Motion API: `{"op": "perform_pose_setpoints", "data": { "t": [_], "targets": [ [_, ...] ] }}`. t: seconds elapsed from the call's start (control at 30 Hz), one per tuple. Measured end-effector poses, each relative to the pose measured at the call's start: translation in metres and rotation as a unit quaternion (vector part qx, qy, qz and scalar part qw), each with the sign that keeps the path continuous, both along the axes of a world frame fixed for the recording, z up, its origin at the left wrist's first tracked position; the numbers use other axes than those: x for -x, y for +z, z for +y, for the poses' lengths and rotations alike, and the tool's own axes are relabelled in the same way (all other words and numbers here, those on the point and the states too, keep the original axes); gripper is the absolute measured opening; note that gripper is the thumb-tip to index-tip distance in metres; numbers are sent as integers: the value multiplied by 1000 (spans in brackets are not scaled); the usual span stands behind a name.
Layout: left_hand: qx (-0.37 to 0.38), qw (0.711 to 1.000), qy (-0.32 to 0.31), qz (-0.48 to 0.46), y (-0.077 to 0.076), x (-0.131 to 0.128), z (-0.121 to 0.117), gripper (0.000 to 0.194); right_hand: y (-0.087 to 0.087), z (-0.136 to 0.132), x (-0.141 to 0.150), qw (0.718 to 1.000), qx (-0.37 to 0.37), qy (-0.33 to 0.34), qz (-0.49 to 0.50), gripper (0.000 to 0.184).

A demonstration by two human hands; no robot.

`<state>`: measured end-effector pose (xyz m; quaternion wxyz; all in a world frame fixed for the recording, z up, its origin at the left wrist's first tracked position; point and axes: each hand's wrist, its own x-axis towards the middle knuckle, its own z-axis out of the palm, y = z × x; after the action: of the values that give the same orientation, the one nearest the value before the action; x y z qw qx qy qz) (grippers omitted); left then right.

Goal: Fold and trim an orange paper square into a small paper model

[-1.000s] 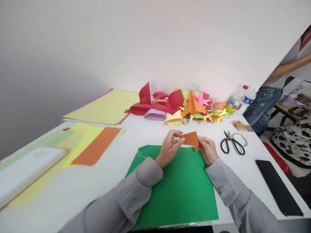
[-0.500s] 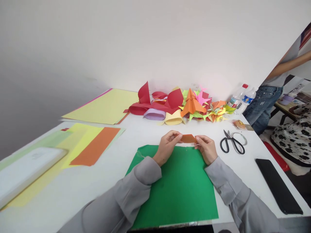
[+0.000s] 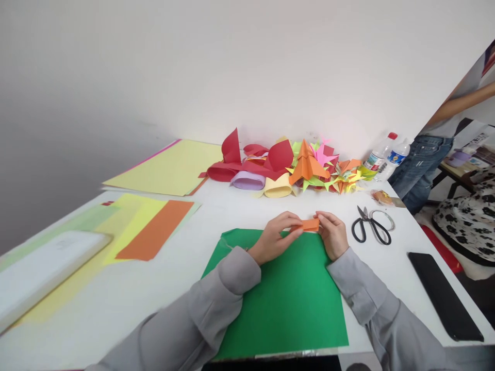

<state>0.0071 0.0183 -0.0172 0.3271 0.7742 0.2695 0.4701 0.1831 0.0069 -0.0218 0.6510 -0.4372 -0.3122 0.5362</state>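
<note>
In the head view, the left hand (image 3: 275, 238) and right hand (image 3: 333, 235) pinch a small orange paper (image 3: 311, 225) by the far edge of the green sheet (image 3: 286, 309). White desk (image 3: 174, 299) separates sheet and scissors (image 3: 365, 218). Fingers cover the paper's left end; its folds are unclear.

Labels abt, but no txt legible from here.
Red-cap bottle (image 3: 378, 157) w/ red-&-white label (image 3: 373, 162), bottle beside it (image 3: 392, 162) w/ blue label (image 3: 397, 157): print too small. White board (image 3: 467, 135) in bkgd, far R, has big dark letters (image 3: 479, 139), too blurred. White box (image 3: 50, 270), L side: v. faint mark (image 3: 71, 242), unreadable.
</note>
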Motion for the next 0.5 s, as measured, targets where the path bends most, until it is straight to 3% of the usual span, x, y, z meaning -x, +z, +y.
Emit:
{"op": "perform_pose_setpoints", "data": {
  "t": [0.27,0.5],
  "targets": [
    [-165,975,-33,143,-10,-13,-3,17,1,1,-1,999,-17,-49,12,21],
    [-207,961,-17,181,-4,-18,4,18,-6,1,-3,995,-58,-71,-47,39]
  ]
}}
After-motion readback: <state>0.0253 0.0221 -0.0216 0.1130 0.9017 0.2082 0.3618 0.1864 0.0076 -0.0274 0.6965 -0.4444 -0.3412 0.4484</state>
